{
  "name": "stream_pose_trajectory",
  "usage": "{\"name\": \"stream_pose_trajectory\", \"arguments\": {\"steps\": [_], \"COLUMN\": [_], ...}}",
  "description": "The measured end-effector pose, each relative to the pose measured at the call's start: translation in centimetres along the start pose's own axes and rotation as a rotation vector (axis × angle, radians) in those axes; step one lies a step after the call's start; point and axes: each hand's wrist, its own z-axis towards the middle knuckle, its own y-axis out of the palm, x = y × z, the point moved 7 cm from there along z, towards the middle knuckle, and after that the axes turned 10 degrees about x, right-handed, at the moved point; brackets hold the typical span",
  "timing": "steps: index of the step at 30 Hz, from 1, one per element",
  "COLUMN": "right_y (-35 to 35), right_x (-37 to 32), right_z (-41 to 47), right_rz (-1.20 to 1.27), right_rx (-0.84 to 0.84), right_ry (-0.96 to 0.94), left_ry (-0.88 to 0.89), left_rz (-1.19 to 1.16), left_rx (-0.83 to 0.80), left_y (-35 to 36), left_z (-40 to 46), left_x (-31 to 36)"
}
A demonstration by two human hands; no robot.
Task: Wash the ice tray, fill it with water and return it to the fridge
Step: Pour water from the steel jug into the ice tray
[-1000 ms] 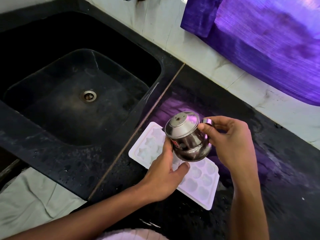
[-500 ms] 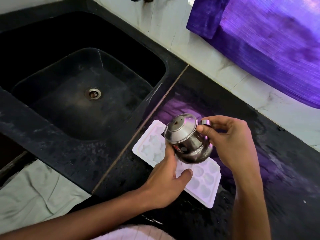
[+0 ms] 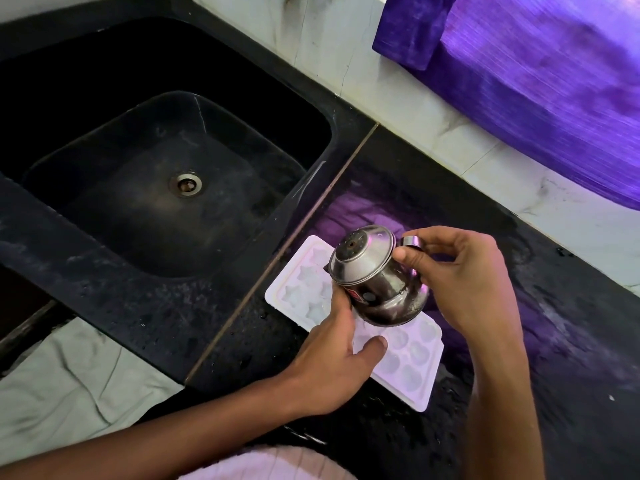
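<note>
A white ice tray [image 3: 408,362] with star and heart cells lies flat on the black counter, just right of the sink. My left hand [image 3: 332,355] rests on the tray's middle, thumb laid across the cells, fingers reaching up to the pot. My right hand [image 3: 460,282] holds a small steel lidded pot [image 3: 374,282] by its ring handle, tilted toward the left above the tray. The pot hides the tray's centre. No water stream is visible.
A deep black sink [image 3: 311,188] with a metal drain [image 3: 186,183] lies to the left. Purple cloth [image 3: 536,81] hangs over the white tiled wall at the back right. The black counter [image 3: 571,341] is wet and speckled. Pale fabric [image 3: 69,393] shows below the counter edge.
My view has shifted slightly; both hands, pot and tray keep nearly the same pose, with the pot still tilted over the tray.
</note>
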Motion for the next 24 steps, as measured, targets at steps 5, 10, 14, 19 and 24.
{"name": "stream_pose_trajectory", "arguments": {"steps": [5,10,14,19,24], "right_y": [-0.3,-0.5,-0.8,-1.2,-1.6], "right_x": [-0.1,-0.2,-0.3,-0.7,-1.2], "right_z": [-0.2,-0.4,-0.6,-0.9,-1.2], "right_rz": [-0.013,-0.003,0.03,0.086,0.106], "right_rx": [0.005,0.012,0.011,0.02,0.022], "right_ry": [-0.004,-0.006,-0.016,-0.026,-0.06], "left_ry": [0.022,0.039,0.051,0.085,0.117], "left_rz": [0.021,0.03,0.039,0.037,0.04], "left_rx": [-0.021,-0.024,-0.009,-0.005,-0.001], "left_y": [0.1,0.2,-0.1,-0.4,-0.6], "left_z": [-0.1,-0.3,-0.4,-0.7,-1.0], "left_x": [0.3,0.6,1.1,2.3,3.3]}}
